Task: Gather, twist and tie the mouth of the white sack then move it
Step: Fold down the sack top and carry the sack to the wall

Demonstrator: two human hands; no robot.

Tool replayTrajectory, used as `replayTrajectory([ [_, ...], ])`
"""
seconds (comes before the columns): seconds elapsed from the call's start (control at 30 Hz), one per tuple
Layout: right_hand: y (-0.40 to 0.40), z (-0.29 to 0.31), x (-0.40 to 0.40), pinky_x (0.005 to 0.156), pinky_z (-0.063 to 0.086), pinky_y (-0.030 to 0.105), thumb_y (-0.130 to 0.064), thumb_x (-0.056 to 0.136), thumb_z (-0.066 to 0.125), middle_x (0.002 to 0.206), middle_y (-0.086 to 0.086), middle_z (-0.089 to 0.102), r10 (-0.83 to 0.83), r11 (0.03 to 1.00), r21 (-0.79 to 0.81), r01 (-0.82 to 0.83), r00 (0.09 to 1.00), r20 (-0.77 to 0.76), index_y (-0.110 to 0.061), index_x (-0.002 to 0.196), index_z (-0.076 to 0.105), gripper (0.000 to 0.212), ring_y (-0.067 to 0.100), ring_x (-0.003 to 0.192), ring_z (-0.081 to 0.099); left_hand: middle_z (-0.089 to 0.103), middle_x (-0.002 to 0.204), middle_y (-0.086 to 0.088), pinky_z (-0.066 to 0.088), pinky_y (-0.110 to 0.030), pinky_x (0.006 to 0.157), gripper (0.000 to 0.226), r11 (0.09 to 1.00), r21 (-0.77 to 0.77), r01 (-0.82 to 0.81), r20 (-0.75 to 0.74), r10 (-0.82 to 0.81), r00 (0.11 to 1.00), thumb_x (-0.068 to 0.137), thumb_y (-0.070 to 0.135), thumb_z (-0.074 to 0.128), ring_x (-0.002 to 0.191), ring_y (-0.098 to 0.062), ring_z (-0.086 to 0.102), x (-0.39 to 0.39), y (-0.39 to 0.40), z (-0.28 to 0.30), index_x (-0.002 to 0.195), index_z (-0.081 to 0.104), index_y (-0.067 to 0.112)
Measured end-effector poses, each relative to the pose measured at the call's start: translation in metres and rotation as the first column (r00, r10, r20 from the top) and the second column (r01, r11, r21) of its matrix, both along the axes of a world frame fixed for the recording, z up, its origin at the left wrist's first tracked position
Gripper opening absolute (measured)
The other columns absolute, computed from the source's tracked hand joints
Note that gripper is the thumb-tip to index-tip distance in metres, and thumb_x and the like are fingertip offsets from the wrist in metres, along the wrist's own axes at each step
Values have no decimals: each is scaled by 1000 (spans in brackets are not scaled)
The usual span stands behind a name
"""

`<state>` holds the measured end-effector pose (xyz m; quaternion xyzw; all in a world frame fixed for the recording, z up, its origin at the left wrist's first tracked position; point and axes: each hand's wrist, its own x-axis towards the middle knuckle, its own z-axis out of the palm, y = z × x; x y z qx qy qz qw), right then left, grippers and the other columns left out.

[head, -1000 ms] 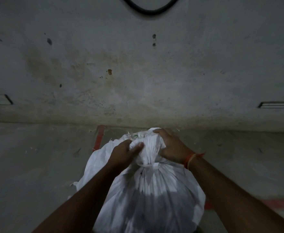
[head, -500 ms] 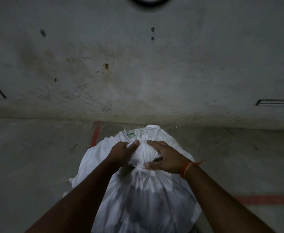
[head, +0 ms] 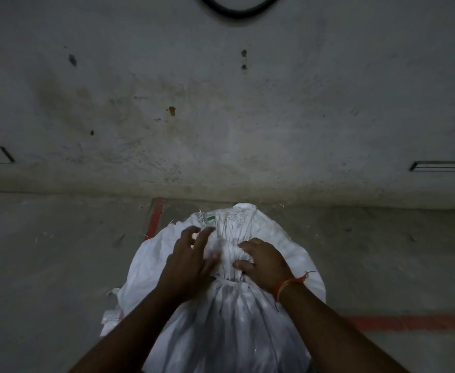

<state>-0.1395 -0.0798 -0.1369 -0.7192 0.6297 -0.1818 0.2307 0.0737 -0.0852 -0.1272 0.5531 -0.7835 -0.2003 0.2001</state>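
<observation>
A full white woven sack [head: 242, 319] stands on the concrete floor right below me. Its mouth [head: 229, 224] is bunched into a neck with a white tie around it just under my hands, and the loose top fans out above. My right hand [head: 264, 262], with an orange thread at the wrist, grips the bunched neck from the right. My left hand [head: 188, 257] rests on the left side of the neck with its fingers spread apart, holding nothing.
A stained grey wall [head: 221, 117] rises close behind the sack. Red painted lines [head: 155, 219] mark the floor at the left and at the right [head: 409, 321]. A black cable [head: 237, 12] loops at the top. Bare floor lies on both sides.
My left hand has let go of the bunched top and spread its fingers. My right hand slid down from the top to the neck. The loose top has fanned out.
</observation>
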Motion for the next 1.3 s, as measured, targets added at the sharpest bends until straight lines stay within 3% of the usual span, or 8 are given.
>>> replayTrajectory([
  [0.13,1,3,-2,101,45,34,-33,90,67,118,3,67,22,1000,-9,-22,999,43,-18,119,69,33,19,113,60,-9,166,2,38,-47,113,116,985,59,163,186,-171,968,64,82,61,150,-25,15,28,30,-13,153,-5,47],
  [0.2,4,4,-2,104,44,35,-26,93,63,124,6,66,83,996,-23,-82,996,34,-17,125,66,34,22,118,59,-16,165,1,41,-46,111,128,982,102,156,214,-175,961,62,69,75,148,-27,23,32,32,-18,151,-14,47],
  [0.3,10,4,-15,120,29,30,-20,88,66,155,8,43,244,967,96,-237,968,-66,-15,153,34,73,22,143,39,-15,165,-4,51,-40,99,138,989,84,124,230,-140,963,58,52,88,135,-28,47,27,20,-20,154,-11,40],
  [0.4,19,-2,-31,125,19,47,-35,73,77,168,-3,1,354,906,328,-267,903,-243,-28,157,-11,122,25,155,2,-16,165,-6,54,-39,92,150,987,79,141,255,-157,954,48,56,90,125,-27,56,24,11,-26,151,-18,43],
  [0.57,20,-5,-30,119,16,66,-63,47,88,165,-15,-19,374,897,372,-238,858,-352,-37,150,-25,155,27,154,-12,-16,165,-5,55,-39,90,167,975,95,203,322,-223,920,29,69,85,132,-28,48,33,4,-34,143,-34,46],
  [0.83,15,-28,-3,113,41,44,-27,80,76,159,0,27,79,996,75,-55,924,-373,-23,158,6,104,27,144,31,37,155,-6,48,-25,99,121,996,46,80,281,-90,955,69,42,83,129,-17,51,10,-4,-46,158,3,22],
  [0.93,14,-41,4,119,32,34,-17,91,58,157,3,31,41,999,8,-41,925,-378,-17,158,13,80,27,141,34,47,147,-3,46,-22,96,94,999,34,38,235,-45,971,80,39,74,122,-15,56,10,-2,-53,155,21,21],
  [1.3,-3,-67,-5,114,37,32,-19,87,43,138,12,56,-4,999,-34,-4,974,-228,-9,140,52,55,28,129,53,68,121,-2,47,-27,91,44,996,84,24,191,-40,981,86,28,68,109,-19,65,6,-21,-68,128,58,21],
])
